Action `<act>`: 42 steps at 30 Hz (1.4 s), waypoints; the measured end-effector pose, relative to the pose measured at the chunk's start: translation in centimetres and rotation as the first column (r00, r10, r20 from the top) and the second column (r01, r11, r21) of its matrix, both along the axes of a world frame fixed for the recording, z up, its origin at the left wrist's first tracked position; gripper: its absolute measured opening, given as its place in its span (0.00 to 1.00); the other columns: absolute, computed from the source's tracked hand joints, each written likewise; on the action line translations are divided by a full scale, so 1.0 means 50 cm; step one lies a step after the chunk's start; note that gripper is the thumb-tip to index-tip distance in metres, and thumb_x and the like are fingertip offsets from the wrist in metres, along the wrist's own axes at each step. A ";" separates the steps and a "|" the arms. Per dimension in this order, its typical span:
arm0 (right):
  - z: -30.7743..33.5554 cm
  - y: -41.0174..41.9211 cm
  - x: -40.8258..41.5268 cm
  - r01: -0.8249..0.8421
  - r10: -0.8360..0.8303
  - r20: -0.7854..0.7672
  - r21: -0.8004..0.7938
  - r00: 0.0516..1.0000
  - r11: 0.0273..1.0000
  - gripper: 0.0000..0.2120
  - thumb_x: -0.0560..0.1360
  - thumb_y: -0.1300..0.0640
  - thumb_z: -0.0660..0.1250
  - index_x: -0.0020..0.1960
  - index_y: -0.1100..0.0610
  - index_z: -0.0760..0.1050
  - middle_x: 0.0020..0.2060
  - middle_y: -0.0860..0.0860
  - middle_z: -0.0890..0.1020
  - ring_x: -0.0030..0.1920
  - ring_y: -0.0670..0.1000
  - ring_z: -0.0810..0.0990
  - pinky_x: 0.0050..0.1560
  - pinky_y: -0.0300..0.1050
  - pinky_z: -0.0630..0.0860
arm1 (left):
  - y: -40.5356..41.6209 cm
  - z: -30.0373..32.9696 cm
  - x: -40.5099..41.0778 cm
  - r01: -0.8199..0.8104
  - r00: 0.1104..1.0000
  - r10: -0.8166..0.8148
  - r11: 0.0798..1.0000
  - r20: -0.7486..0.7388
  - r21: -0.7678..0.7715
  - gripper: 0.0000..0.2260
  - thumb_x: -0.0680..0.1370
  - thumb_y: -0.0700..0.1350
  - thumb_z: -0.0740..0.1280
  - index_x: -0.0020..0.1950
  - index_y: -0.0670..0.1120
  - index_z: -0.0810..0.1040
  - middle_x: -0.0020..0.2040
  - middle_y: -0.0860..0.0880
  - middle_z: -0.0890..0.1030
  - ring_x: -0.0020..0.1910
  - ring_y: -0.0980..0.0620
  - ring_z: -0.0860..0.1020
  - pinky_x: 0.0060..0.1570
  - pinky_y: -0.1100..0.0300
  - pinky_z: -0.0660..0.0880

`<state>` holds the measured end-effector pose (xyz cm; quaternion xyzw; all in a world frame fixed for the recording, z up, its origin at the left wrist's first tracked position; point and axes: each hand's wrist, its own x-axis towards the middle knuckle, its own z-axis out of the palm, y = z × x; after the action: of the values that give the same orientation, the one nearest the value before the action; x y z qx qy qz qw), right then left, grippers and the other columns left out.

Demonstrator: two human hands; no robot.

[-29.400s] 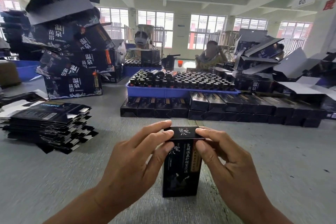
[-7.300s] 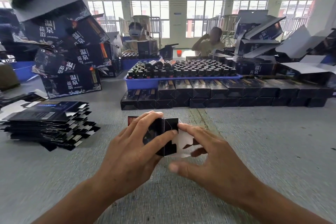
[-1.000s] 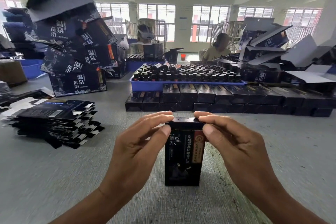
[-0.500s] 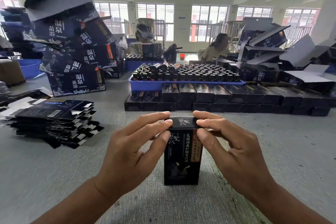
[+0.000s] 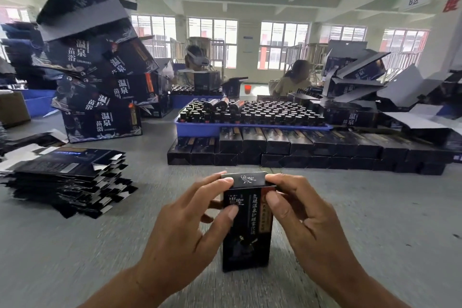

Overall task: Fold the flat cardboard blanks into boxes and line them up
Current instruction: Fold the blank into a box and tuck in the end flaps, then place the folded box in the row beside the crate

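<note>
A tall black box [image 5: 246, 240] with printed characters stands upright on the grey table in front of me. My left hand [image 5: 185, 235] grips its upper left side, fingertips on the top lid flap [image 5: 248, 179]. My right hand [image 5: 300, 217] pinches the flap's right end, thumb against the box front. The flap sits slightly raised above the box mouth. A pile of flat black blanks [image 5: 62, 177] lies at the left. Finished boxes [image 5: 300, 150] lie lined up in two layers behind.
A blue tray [image 5: 200, 129] full of dark bottles stands behind the box row. Large printed cartons [image 5: 100, 87] are stacked crookedly at the left, and more open cartons [image 5: 362, 92] pile at the right. Two people sit at the far side.
Over the last second the lid flap has tilted up toward me and both hands have shifted down onto it; the box stays standing in the same spot.
</note>
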<state>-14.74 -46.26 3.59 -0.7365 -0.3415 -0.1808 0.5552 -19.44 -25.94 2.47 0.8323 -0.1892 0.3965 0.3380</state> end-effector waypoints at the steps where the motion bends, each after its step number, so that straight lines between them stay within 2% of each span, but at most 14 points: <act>1: -0.001 -0.001 0.002 -0.007 0.007 -0.005 -0.014 1.000 1.000 0.10 0.81 0.48 0.63 0.60 0.37 0.74 0.54 0.35 0.83 0.57 0.40 0.82 0.53 0.32 0.78 | 0.001 0.000 -0.001 0.008 0.999 -0.009 1.000 -0.039 -0.026 0.17 0.79 0.57 0.63 0.67 0.59 0.71 0.59 0.60 0.80 0.52 0.64 0.81 0.39 0.68 0.80; 4: -0.004 -0.003 0.007 -0.028 0.026 -0.030 -0.055 0.999 0.998 0.13 0.80 0.46 0.63 0.63 0.34 0.71 0.57 0.32 0.81 0.59 0.36 0.80 0.52 0.28 0.77 | 0.009 0.000 -0.001 0.058 0.986 -0.071 0.994 -0.150 -0.090 0.21 0.76 0.62 0.63 0.69 0.68 0.66 0.55 0.67 0.78 0.51 0.67 0.81 0.38 0.68 0.80; 10: -0.019 -0.004 0.015 -0.027 0.012 -0.085 -0.173 0.996 0.984 0.27 0.80 0.46 0.65 0.70 0.22 0.57 0.59 0.21 0.74 0.60 0.30 0.76 0.48 0.27 0.77 | 0.017 -0.005 0.003 0.107 0.954 -0.147 0.982 -0.262 -0.158 0.30 0.72 0.63 0.68 0.71 0.76 0.59 0.59 0.62 0.81 0.49 0.61 0.84 0.41 0.63 0.81; 15: -0.025 -0.002 0.016 -0.040 0.021 -0.100 -0.182 0.995 0.982 0.33 0.80 0.47 0.67 0.72 0.22 0.52 0.60 0.19 0.71 0.62 0.29 0.74 0.48 0.25 0.76 | 0.020 -0.016 0.009 0.086 0.911 -0.175 0.966 -0.374 -0.243 0.38 0.70 0.68 0.69 0.72 0.79 0.49 0.55 0.69 0.81 0.50 0.61 0.84 0.43 0.64 0.81; 18: -0.034 0.000 0.020 -0.032 0.009 -0.114 -0.202 0.993 0.979 0.39 0.79 0.50 0.69 0.71 0.20 0.49 0.56 0.15 0.69 0.61 0.26 0.72 0.47 0.19 0.71 | 0.027 -0.020 0.020 0.082 0.833 -0.244 0.942 -0.496 -0.327 0.41 0.65 0.67 0.73 0.69 0.82 0.50 0.54 0.62 0.84 0.51 0.57 0.84 0.49 0.59 0.79; 20: -0.040 0.000 0.023 -0.013 -0.015 -0.117 -0.234 0.993 0.972 0.41 0.78 0.50 0.70 0.70 0.19 0.46 0.53 0.14 0.70 0.60 0.23 0.70 0.45 0.19 0.71 | 0.030 -0.019 0.026 0.074 0.763 -0.303 0.918 -0.571 -0.389 0.38 0.66 0.63 0.76 0.64 0.85 0.54 0.53 0.57 0.85 0.51 0.55 0.85 0.53 0.55 0.78; 24: -0.049 -0.003 0.027 -0.012 -0.020 -0.102 -0.299 0.995 0.954 0.42 0.77 0.50 0.72 0.71 0.19 0.47 0.61 0.22 0.70 0.62 0.29 0.73 0.52 0.29 0.78 | 0.036 -0.019 0.038 -0.025 0.720 -0.327 0.869 -0.612 -0.495 0.34 0.70 0.62 0.75 0.67 0.75 0.58 0.50 0.53 0.86 0.48 0.52 0.85 0.49 0.55 0.81; 27: -0.048 -0.001 0.024 0.003 0.019 0.039 -0.494 0.999 0.869 0.43 0.74 0.46 0.73 0.71 0.20 0.46 0.68 0.18 0.56 0.67 0.30 0.69 0.63 0.35 0.75 | 0.042 -0.021 0.048 -0.136 0.698 -0.340 0.801 -0.630 -0.583 0.36 0.67 0.60 0.73 0.73 0.63 0.62 0.48 0.49 0.87 0.44 0.48 0.86 0.44 0.54 0.81; 29: -0.049 0.008 0.018 0.047 0.051 0.144 -0.607 0.988 0.793 0.41 0.72 0.44 0.73 0.73 0.28 0.49 0.74 0.26 0.48 0.71 0.30 0.61 0.70 0.41 0.72 | 0.046 -0.017 0.051 -0.188 0.680 -0.346 0.770 -0.646 -0.610 0.38 0.66 0.61 0.73 0.74 0.59 0.64 0.45 0.47 0.87 0.41 0.47 0.86 0.38 0.57 0.81; 30: -0.049 0.014 0.015 0.096 0.052 0.217 -0.620 0.975 0.779 0.42 0.69 0.46 0.75 0.75 0.33 0.56 0.77 0.32 0.50 0.70 0.31 0.60 0.69 0.41 0.73 | 0.047 -0.015 0.051 -0.202 0.671 -0.355 0.757 -0.652 -0.621 0.39 0.65 0.62 0.73 0.74 0.57 0.64 0.44 0.47 0.87 0.41 0.46 0.86 0.36 0.59 0.80; 32: -0.052 0.019 0.017 0.207 0.033 0.374 -0.582 0.927 0.787 0.43 0.60 0.52 0.84 0.73 0.48 0.72 0.77 0.47 0.65 0.64 0.39 0.71 0.60 0.38 0.75 | 0.047 -0.012 0.049 -0.219 0.650 -0.382 0.734 -0.657 -0.643 0.38 0.66 0.63 0.73 0.73 0.57 0.65 0.44 0.48 0.87 0.41 0.46 0.87 0.36 0.60 0.80; 34: -0.054 0.023 0.015 0.243 0.009 0.405 -0.565 0.914 0.788 0.41 0.55 0.59 0.87 0.67 0.55 0.79 0.72 0.55 0.74 0.59 0.44 0.79 0.53 0.38 0.78 | 0.046 -0.013 0.046 -0.221 0.633 -0.411 0.715 -0.656 -0.663 0.36 0.66 0.63 0.74 0.71 0.59 0.65 0.44 0.49 0.87 0.41 0.47 0.87 0.37 0.60 0.80; 38: -0.048 0.034 0.020 0.339 -0.029 0.501 -0.540 0.865 0.770 0.36 0.56 0.64 0.86 0.63 0.58 0.81 0.70 0.55 0.76 0.56 0.54 0.85 0.46 0.55 0.85 | 0.051 -0.017 0.043 -0.203 0.625 -0.480 0.661 -0.615 -0.723 0.33 0.65 0.63 0.75 0.66 0.62 0.65 0.45 0.47 0.87 0.41 0.46 0.86 0.34 0.60 0.80; 42: -0.044 0.059 0.023 0.453 -0.018 0.607 -0.573 0.795 0.683 0.39 0.54 0.61 0.87 0.64 0.59 0.81 0.67 0.55 0.79 0.53 0.58 0.86 0.39 0.58 0.85 | 0.072 -0.026 0.051 -0.212 0.639 -0.482 0.638 -0.599 -0.740 0.28 0.69 0.61 0.75 0.65 0.62 0.68 0.46 0.46 0.87 0.42 0.46 0.86 0.36 0.58 0.81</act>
<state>-13.57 -43.31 1.38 -0.8424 -0.4265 -0.3185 0.0838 -16.89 -22.35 1.15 0.6772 0.0839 0.0227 0.7307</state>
